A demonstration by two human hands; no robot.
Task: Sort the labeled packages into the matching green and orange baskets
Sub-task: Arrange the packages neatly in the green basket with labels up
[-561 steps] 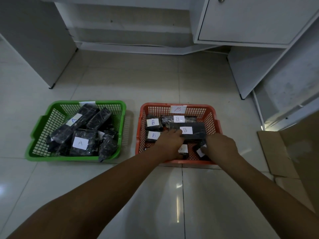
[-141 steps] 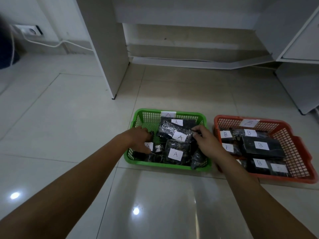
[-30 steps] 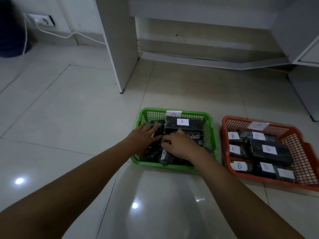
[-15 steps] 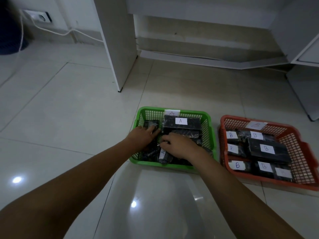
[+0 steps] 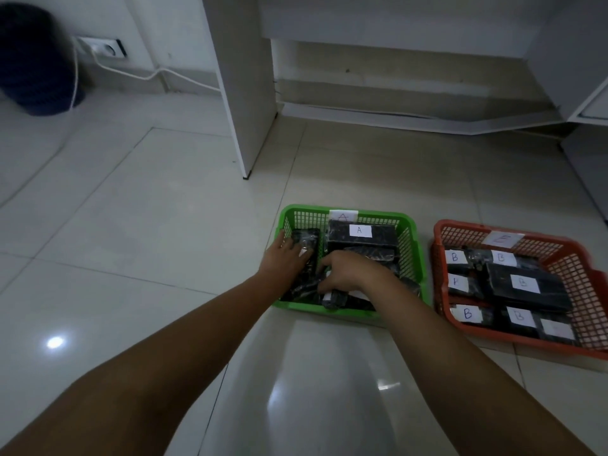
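Both forearms reach forward over the tiled floor (image 5: 131, 245) into the green basket (image 5: 415, 245), where the right hand (image 5: 348, 274) hovers with fingers curled down onto the dark packages at the near middle, though whether it truly grips one cannot be told, while the left hand (image 5: 283, 255) lies with fingers extended on a package (image 5: 307, 240) by the left wall, apparently steadying the pile as it is tidied. Just beyond the hands lies an A-labeled package (image 5: 362, 232) against the far wall under the basket's A tag, and to the right, apart from both hands, the orange basket (image 5: 589, 274) holds flat B-labeled packages (image 5: 523, 284), so sorting seems nearly finished.
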